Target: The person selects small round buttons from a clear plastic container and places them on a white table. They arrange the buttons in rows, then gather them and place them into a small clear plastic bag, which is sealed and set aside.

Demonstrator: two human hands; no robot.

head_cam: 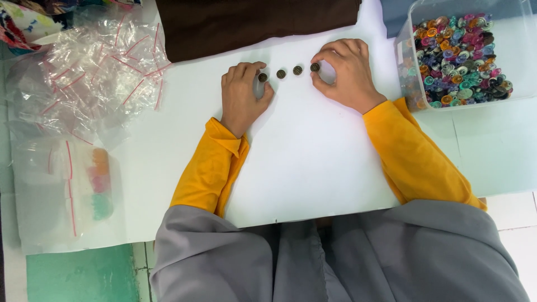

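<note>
Several small dark brown round beads lie in a row on the white sheet [313, 162]. My left hand [241, 95] rests on the sheet with thumb and forefinger pinched on the leftmost bead [262, 77]. My right hand [345, 72] pinches the rightmost bead [315, 67]. Two more beads [281, 74] [297, 70] lie free between the hands. Both arms wear orange sleeves.
A clear plastic box [411, 84] full of colourful round beads stands at the right. A heap of small clear zip bags [95, 67] lies at the left, and a larger bag with coloured pieces [99, 184] below it. Dark brown cloth [251, 25] lies at the back.
</note>
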